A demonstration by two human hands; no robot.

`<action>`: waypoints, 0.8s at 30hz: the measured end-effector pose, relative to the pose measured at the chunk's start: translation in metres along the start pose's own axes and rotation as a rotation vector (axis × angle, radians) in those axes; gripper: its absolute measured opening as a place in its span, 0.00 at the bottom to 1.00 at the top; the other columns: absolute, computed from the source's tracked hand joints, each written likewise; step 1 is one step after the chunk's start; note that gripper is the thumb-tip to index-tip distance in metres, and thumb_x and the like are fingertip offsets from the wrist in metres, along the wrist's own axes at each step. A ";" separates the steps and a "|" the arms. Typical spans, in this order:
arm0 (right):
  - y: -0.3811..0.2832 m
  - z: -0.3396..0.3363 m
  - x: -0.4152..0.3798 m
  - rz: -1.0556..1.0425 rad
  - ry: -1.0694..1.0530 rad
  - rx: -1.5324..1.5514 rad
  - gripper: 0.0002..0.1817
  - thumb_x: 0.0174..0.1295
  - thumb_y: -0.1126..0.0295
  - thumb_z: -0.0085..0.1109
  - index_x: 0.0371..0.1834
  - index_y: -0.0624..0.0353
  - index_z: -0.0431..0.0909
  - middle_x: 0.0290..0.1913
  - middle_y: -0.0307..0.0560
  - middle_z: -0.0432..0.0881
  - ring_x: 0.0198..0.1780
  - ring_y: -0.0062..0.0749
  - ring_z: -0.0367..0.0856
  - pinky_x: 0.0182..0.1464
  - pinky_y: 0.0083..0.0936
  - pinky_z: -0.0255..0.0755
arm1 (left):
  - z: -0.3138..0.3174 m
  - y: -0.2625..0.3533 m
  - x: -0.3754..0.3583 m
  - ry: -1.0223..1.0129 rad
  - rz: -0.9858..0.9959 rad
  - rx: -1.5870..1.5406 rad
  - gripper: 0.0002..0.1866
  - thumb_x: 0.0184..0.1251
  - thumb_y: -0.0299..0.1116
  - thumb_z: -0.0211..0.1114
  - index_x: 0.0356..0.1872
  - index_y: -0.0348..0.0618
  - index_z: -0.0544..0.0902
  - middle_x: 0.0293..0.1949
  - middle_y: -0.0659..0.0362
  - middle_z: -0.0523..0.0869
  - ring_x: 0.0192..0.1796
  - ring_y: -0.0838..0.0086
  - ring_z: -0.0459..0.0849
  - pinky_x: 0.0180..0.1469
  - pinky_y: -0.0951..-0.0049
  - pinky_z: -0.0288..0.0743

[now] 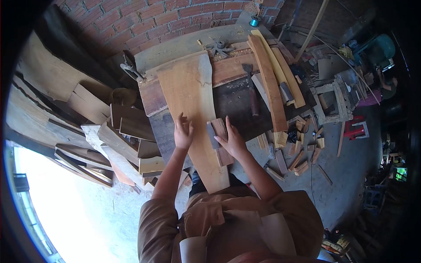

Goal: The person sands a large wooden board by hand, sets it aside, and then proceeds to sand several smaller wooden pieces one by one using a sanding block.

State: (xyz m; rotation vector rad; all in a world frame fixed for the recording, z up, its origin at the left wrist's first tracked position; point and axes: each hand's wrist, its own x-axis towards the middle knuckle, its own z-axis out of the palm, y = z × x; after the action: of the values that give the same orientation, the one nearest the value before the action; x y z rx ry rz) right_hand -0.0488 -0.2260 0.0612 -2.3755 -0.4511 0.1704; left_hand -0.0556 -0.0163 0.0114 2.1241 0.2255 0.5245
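A long light-brown wooden board [186, 96] with a pale wavy edge lies lengthwise on the workbench, its narrow end reaching my body. My right hand [234, 141] grips a small wooden block [219, 128] with a dark grey side, thumb and fingers along its edges, over the board's right edge. A short reddish wood piece [224, 157] shows just below the block. My left hand [183, 133] hovers over the board's left edge, fingers apart and slightly curled, with nothing in it.
On the bench's right lie a dark-handled scraper-like tool [254, 98] and long wood strips [268, 79]. A metal clamp [130, 69] sits at the left corner. Planks [127, 131] lean at left. Offcuts [302, 153] and a red stool [356, 128] stand on the right-hand floor.
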 end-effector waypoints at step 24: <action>-0.016 0.032 -0.019 0.062 -0.019 -0.336 0.36 0.59 0.46 0.46 0.69 0.45 0.48 0.42 0.64 0.69 0.33 0.53 0.79 0.32 0.42 0.75 | 0.012 0.119 -0.119 -0.730 -0.185 0.601 0.70 0.37 0.74 0.59 0.63 0.20 0.37 0.28 0.49 0.84 0.28 0.63 0.85 0.29 0.65 0.78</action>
State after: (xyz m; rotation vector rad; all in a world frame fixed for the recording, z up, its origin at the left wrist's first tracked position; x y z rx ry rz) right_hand -0.0783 -0.2017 0.0475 -2.7207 -0.4435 0.1554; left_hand -0.1607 -0.1345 0.0694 2.6775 0.1662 -0.5037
